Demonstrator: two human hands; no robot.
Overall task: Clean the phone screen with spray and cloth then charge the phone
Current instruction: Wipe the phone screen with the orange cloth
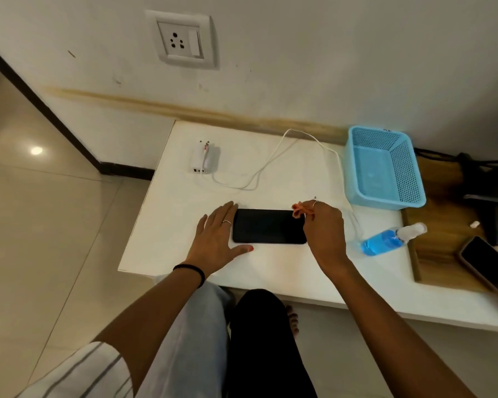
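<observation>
Head cam: phone lies flat, screen dark, on white table. Left hand spread flat, fingers splayed, touching the phone's left end. Right hand pinches an orange cloth at the phone's right end. Spray bottle lies on its side to the right; charger and cable behind.
</observation>
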